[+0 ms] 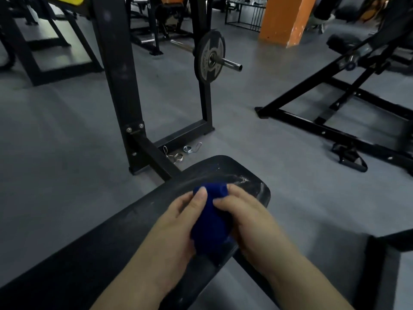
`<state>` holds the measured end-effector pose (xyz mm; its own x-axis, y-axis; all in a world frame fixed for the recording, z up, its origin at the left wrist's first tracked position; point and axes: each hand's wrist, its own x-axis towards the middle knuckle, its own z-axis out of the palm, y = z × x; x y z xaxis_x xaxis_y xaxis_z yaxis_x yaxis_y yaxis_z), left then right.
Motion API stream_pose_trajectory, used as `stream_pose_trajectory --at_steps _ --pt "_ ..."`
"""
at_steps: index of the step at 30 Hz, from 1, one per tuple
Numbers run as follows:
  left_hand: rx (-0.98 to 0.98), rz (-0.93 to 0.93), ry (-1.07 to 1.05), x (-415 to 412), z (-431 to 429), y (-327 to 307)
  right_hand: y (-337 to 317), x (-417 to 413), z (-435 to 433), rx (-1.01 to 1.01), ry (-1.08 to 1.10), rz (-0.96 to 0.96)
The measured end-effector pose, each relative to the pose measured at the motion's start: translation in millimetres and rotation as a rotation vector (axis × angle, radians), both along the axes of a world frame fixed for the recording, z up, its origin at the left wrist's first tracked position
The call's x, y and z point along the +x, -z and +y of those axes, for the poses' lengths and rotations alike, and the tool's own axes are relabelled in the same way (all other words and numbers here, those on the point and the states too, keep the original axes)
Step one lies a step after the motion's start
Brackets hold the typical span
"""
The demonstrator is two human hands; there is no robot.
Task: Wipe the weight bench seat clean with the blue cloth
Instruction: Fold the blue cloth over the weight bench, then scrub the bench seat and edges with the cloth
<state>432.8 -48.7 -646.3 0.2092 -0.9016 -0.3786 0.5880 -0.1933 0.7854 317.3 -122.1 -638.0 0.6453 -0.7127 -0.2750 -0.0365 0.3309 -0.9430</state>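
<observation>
Both hands — left (176,222), right (245,215) — clutch the bunched blue cloth (210,222) between them, over the seat (243,173).

**Cloth bunched, seat streaked**

blue cloth (210,222): dark, wadded into a lump, gripped between fingers of left hand (176,222) and right hand (245,218). weight bench seat (125,231): black pad directly below the fingers, with white streaks just beyond the fingertips near its rounded end.

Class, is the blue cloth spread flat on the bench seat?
No, the blue cloth is bunched up, gripped by the left hand and right hand over the bench seat.
</observation>
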Motion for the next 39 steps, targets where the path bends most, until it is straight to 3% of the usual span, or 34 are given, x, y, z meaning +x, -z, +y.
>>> stream_pose_trajectory --at_steps 5,12,16,18,20,23,25,30,33,36,39 --pt "0.041 0.27 -0.084 -10.0 9.0 32.5 10.4 -5.8 20.3 -0.171 -0.083 0.188" --pt "0.035 0.173 -0.064 -7.6 0.1 36.0 31.7 -14.0 13.1 -0.441 0.257 0.399" --pt "-0.061 0.067 -0.036 -1.9 -24.1 30.6 31.6 -22.3 -18.3 0.03 0.056 0.168" --pt "-0.07 0.012 -0.033 -1.2 -37.1 30.3 28.9 -28.9 -29.5 0.162 -0.09 0.076" --pt "-0.039 -0.154 -0.041 -2.8 -48.4 32.9 35.3 -33.4 -39.4 0.188 -0.064 0.05" --pt "0.056 -0.66 -0.019 -6.7 -61.4 48.7 55.0 -39.8 -55.0 0.141 0.035 0.149" --pt "0.085 -0.877 -0.02 -11.5 -65.0 62.2 63.4 -43.0 -66.3 0.082 0.11 0.211" --pt "-0.043 -1.493 0.183 -32.9 -45.9 96.9 70.5 -32.1 -105.5 -0.261 0.576 0.367" --pt "-0.115 -1.639 0.204 -29.8 -40.8 108.4 78.3 -15.4 -140.7 -0.525 0.643 0.488" --pt "-0.094 -1.708 0.129 -14.6 -47.2 108.2 96.7 1.6 -177.2 -0.632 0.539 0.563" --pt "-0.094 -1.772 0.219 -9.5 -48.7 117.3 112.1 19.3 -208.9 -0.71 0.428 0.656"
